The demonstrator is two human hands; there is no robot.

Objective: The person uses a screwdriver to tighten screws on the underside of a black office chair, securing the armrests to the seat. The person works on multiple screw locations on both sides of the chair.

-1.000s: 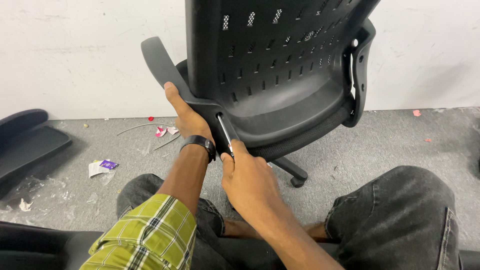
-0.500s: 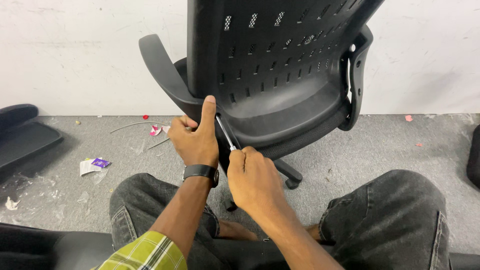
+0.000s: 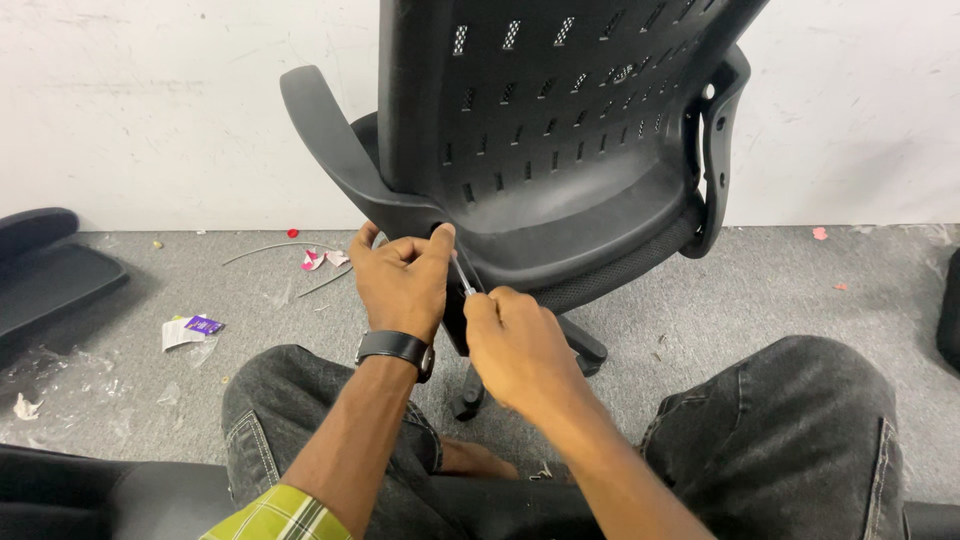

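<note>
While the left hand (image 3: 403, 278) grips the hard, heavy chair (image 3: 560, 150), the right hand (image 3: 515, 345) pinches a thin metal tool (image 3: 462, 274).

A black plastic office chair (image 3: 560, 150) fills the upper middle of the frame, its perforated back turned toward the camera and standing upright on a wheeled base on the grey floor. A curved black armrest (image 3: 325, 135) sweeps up at upper left, and another rises at upper right. A thin silvery metal tool (image 3: 462, 273), probably a hex key, slants at frame centre, its upper end at the joint where the left-hand armrest meets the seat, its lower end hidden in a fist.
</note>
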